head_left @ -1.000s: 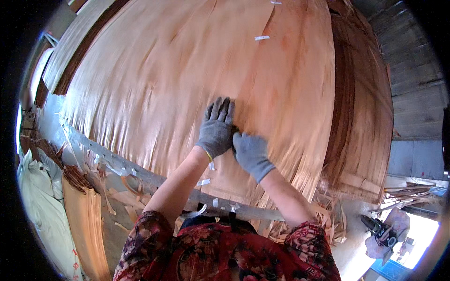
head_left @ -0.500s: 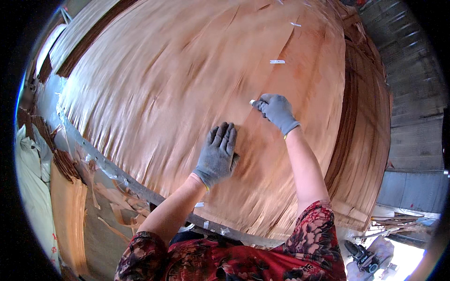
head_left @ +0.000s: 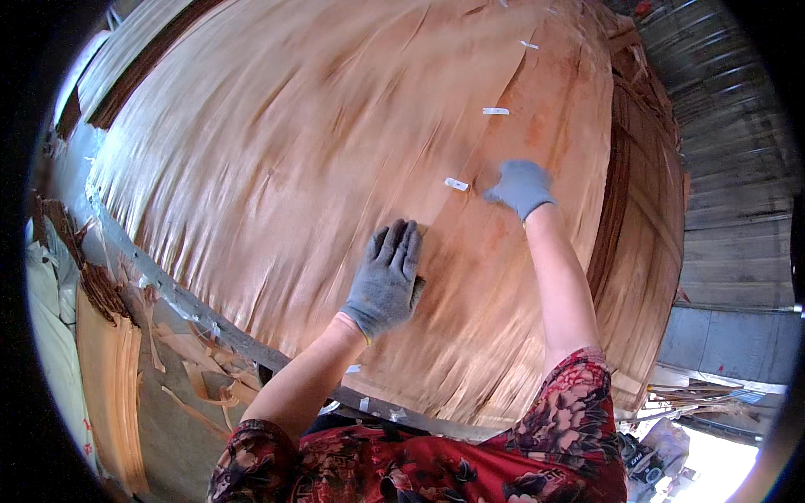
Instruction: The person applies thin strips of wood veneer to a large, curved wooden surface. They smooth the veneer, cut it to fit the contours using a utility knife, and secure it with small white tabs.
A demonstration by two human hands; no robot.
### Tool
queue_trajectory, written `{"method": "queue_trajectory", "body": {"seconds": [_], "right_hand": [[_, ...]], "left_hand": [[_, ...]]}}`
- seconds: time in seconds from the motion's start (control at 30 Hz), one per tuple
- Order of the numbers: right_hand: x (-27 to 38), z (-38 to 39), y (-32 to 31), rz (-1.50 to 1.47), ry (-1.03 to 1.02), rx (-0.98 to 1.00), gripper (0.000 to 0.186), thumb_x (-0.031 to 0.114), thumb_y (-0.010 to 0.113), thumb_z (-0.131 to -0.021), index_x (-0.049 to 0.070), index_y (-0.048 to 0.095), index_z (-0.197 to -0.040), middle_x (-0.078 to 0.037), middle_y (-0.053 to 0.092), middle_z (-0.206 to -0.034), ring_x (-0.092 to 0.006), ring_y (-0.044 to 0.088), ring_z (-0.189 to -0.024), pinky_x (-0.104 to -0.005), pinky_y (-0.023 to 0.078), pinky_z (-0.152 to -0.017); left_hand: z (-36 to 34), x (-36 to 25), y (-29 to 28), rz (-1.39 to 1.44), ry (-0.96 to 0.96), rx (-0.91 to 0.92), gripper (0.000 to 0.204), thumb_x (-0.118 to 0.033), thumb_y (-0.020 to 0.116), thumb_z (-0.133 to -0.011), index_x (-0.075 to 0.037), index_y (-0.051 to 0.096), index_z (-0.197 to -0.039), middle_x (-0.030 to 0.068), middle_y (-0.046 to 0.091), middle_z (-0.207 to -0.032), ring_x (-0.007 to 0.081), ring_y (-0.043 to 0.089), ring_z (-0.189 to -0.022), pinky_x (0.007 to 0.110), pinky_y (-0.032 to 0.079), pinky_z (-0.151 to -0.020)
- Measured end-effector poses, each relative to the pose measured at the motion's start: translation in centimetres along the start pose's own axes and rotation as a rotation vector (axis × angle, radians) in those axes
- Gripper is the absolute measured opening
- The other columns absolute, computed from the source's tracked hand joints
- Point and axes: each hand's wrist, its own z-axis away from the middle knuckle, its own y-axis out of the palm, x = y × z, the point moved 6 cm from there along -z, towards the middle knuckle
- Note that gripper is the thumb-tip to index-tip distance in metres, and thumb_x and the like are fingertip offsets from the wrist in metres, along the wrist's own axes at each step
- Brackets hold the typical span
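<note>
A large reddish-brown wood veneer sheet with a wavy surface spreads out before me. My left hand, in a grey glove, lies flat on it, fingers together and stretched out, holding nothing. A short white tape strip sticks to the veneer beyond my left fingertips, along a seam. Just right of that strip is my right hand, gloved in grey too; motion smears its fingers, so whether it holds anything is unclear. Farther up the seam run a second tape strip and a third tape strip.
A stack of veneer with dark edges borders the sheet on the right. Below left, a metal table edge curves past torn veneer scraps and upright tan sheets. Grey paving lies at far right.
My right hand has let go of the white tape strip, which now lies on the veneer, and has moved a little to the right. My left hand stays in place.
</note>
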Motion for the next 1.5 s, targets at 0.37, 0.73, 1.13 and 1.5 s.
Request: {"method": "queue_trajectory", "body": {"seconds": [0.37,0.73,1.13,1.5], "right_hand": [[6.9,-2.6,2.3,-0.310,-0.097,-0.789,0.078,0.057,0.043,-0.087,0.005,0.026,-0.142,-0.022,0.031,-0.143,-0.0393,0.034,-0.128,-0.0514,0.029,-0.102],[6.2,14.7,10.1,-0.552,-0.021,-0.660,0.064,0.038,0.046,-0.091,-0.002,0.032,-0.138,-0.025,0.034,-0.141,-0.0378,0.034,-0.129,-0.0450,0.028,-0.106],[7.1,15.6,10.9,-0.271,-0.034,-0.796,0.054,0.040,0.047,-0.092,0.002,0.044,-0.130,-0.019,0.045,-0.135,-0.0344,0.044,-0.121,-0.0446,0.037,-0.097],[6.1,18.3,12.2,-0.889,-0.195,-0.902,0.045,0.031,0.045,-0.096,-0.001,0.046,-0.127,-0.019,0.049,-0.128,-0.0307,0.049,-0.113,-0.0388,0.041,-0.093]], "left_hand": [[0.1,0.0,-0.2,0.017,0.028,-0.009,0.070,-0.026,0.057,-0.079,0.011,0.032,-0.133,0.0274,0.035,-0.139,0.0431,0.031,-0.130,0.051,0.021,-0.109],[1.2,1.4,1.6,-0.018,-0.012,-0.091,0.064,-0.030,0.052,-0.083,0.007,0.037,-0.133,0.0254,0.038,-0.138,0.0386,0.032,-0.131,0.050,0.017,-0.112],[12.4,-1.4,-0.3,0.148,0.055,-0.071,0.089,-0.048,0.065,-0.072,-0.001,0.029,-0.138,0.0226,0.033,-0.142,0.0385,0.026,-0.134,0.051,0.017,-0.111],[39.4,3.5,-10.5,-0.007,-0.526,-0.101,0.053,-0.021,0.064,-0.075,0.001,0.050,-0.121,0.0226,0.055,-0.116,0.0381,0.056,-0.104,0.043,0.047,-0.086]]}}
